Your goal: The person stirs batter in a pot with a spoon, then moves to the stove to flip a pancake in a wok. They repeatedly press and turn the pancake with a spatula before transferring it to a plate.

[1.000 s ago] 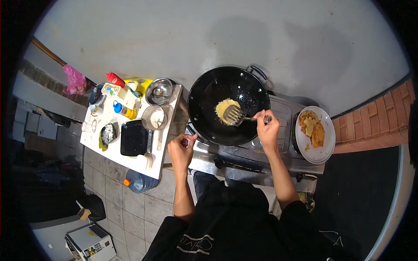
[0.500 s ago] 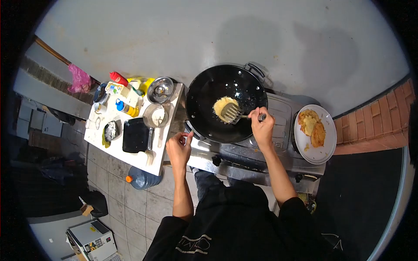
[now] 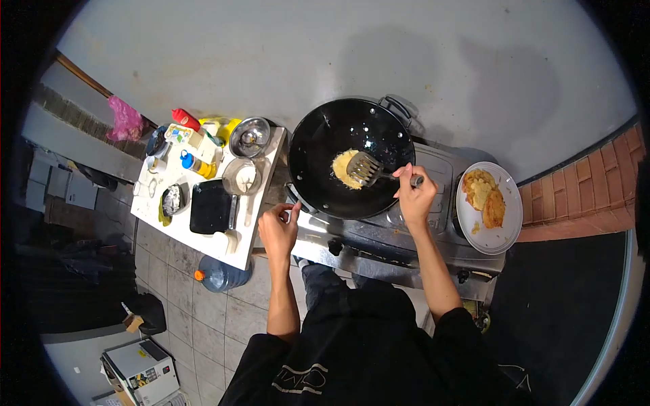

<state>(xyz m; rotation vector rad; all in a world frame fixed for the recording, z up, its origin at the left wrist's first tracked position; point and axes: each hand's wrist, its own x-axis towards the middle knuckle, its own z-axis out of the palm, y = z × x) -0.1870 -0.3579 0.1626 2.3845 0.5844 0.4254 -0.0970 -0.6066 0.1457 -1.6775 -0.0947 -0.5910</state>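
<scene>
My right hand [image 3: 416, 194] is closed around the handle of a slotted spatula [image 3: 365, 169]. The spatula's head overlaps the right side of a round, pale yellow fritter [image 3: 342, 164] in a large black wok [image 3: 315, 142]. A little oil glistens in the wok beside the fritter. At the wok's near left edge, my left hand [image 3: 277, 229] is closed, its thumb and fingertips at the wok's side handle [image 3: 300, 199]; the grip itself is partly hidden. On the right, a white plate [image 3: 509, 220] holds browned fritters [image 3: 483, 196].
The wok sits on a metal gas stove [image 3: 440, 237]. To the left, a white table [image 3: 233, 252] bears a black tray [image 3: 210, 207], a steel bowl [image 3: 249, 137], a bowl of pale batter [image 3: 242, 177] and bottles. A water jug [image 3: 223, 274] stands on the floor.
The spatula's head has shifted slightly right and up, uncovering more of the fritter. My right hand has turned a little and moved slightly right. My left hand stays at the wok's handle.
</scene>
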